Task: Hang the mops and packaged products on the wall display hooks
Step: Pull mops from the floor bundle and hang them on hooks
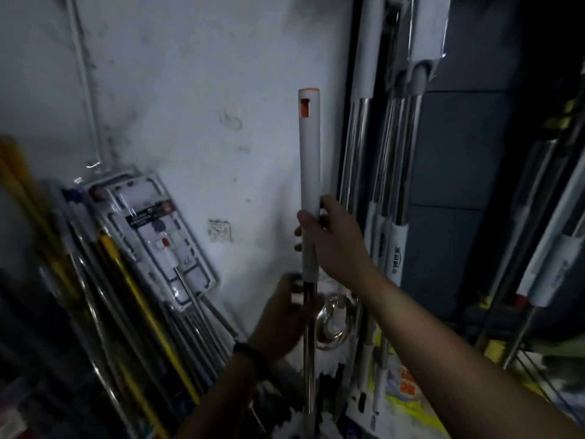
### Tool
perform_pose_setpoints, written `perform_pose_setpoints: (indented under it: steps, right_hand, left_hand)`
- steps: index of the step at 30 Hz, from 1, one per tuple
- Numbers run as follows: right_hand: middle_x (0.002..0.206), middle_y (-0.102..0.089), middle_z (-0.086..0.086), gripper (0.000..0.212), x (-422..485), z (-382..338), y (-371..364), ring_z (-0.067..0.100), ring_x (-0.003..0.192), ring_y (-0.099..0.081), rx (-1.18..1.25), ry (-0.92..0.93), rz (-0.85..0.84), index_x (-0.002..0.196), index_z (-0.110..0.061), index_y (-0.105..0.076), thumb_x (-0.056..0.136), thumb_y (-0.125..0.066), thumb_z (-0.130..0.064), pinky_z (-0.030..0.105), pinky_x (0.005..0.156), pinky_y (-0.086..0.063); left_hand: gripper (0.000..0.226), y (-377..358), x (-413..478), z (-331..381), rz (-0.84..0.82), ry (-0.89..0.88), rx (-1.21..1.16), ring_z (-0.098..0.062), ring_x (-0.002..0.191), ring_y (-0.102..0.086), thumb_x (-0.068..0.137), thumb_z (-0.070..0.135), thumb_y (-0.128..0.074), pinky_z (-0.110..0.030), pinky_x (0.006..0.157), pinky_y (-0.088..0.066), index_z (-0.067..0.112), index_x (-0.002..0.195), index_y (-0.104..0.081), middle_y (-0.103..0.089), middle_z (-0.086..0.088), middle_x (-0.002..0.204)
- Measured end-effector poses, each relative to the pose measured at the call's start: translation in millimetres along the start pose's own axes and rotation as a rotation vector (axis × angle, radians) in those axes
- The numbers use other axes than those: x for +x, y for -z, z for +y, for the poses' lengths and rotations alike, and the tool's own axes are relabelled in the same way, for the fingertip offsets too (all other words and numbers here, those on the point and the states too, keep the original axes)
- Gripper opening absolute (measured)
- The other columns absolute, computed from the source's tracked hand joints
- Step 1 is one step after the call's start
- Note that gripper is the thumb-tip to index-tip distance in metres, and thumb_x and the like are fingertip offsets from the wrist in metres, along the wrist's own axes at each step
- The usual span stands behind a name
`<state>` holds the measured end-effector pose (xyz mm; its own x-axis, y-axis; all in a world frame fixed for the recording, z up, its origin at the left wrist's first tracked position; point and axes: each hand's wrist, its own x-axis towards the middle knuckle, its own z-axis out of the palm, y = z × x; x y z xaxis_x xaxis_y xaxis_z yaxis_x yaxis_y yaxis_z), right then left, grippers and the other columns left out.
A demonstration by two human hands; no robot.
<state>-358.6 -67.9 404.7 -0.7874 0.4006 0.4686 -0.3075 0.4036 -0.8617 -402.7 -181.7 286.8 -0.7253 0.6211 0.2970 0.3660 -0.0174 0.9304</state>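
I hold a mop upright in front of a white wall. Its white grip [309, 160] has an orange cap with a slot at the top, and a shiny metal pole [309, 337] runs down below it. My right hand [332, 239] wraps the lower part of the white grip. My left hand [285, 321], with a dark band on the wrist, grips the metal pole just under the grip. To the right, several other mops [392, 147] with white grips and steel poles hang against a dark panel.
Packaged flat mops [158, 239] in clear blister packs lean against the wall at lower left, beside yellow poles [133, 289]. A wall socket [219, 230] sits left of the held mop. More hanging poles [544, 248] fill the far right. Yellow packaging [408, 397] lies below.
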Motion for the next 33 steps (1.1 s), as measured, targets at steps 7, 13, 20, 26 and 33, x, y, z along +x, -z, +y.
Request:
perform_pose_setpoints:
  steps: [7,13,20,26,33]
  right_hand:
    - [0.094,-0.074,0.005,0.016,19.7,-24.7,13.8,0.015,0.084,-0.073,-0.1,0.092,0.009,0.113,-0.015,-0.064,0.106,-0.059,-0.029,0.034,0.07,-0.062]
    - [0.102,-0.076,0.0,0.02,40.9,-45.9,31.8,0.012,0.089,-0.073,-0.157,0.122,0.086,0.116,-0.019,-0.069,0.106,-0.056,-0.03,0.029,0.071,-0.062]
    - [0.092,-0.07,-0.013,0.015,81.1,-98.8,66.3,-0.008,0.074,-0.066,-0.314,0.177,0.12,0.113,-0.026,-0.068,0.101,-0.061,-0.029,0.005,0.056,-0.043]
    - [0.107,-0.069,0.003,0.033,116.7,-147.8,90.9,-0.002,0.074,-0.056,-0.482,0.219,0.161,0.116,-0.02,-0.048,0.094,-0.071,-0.031,0.004,0.048,-0.041]
    - [0.137,-0.062,0.007,0.097,145.7,-191.2,103.1,0.025,0.117,-0.066,-0.516,0.262,0.251,0.165,-0.046,-0.004,0.097,-0.07,-0.022,0.028,0.088,-0.051]
  left_hand:
    - [0.03,30.5,56.0,116.0,0.081,-0.135,-0.336,-0.02,0.106,-0.074,0.108,0.035,-0.051,-0.043,0.083,-0.063,0.035,0.136,-0.061,-0.075,0.002,0.123]
    - [0.02,34.0,102.7,172.7,0.106,-0.27,-0.091,-0.021,0.105,-0.073,0.101,0.035,-0.064,-0.058,0.087,-0.061,0.024,0.116,-0.072,-0.077,0.0,0.108]
    - [0.017,28.7,146.9,229.3,0.154,-0.408,-0.004,-0.015,0.1,-0.074,0.099,0.035,-0.064,-0.054,0.094,-0.059,0.024,0.102,-0.076,-0.079,0.004,0.099]
    - [0.021,27.7,182.0,290.9,0.186,-0.455,0.0,-0.023,0.089,-0.077,0.095,0.038,-0.065,-0.058,0.084,-0.062,0.021,0.093,-0.078,-0.08,-0.002,0.089]
    - [0.026,29.7,223.3,352.9,0.255,-0.49,0.006,-0.031,0.083,-0.076,0.096,0.04,-0.067,-0.059,0.075,-0.063,0.018,0.086,-0.077,-0.078,-0.007,0.082]
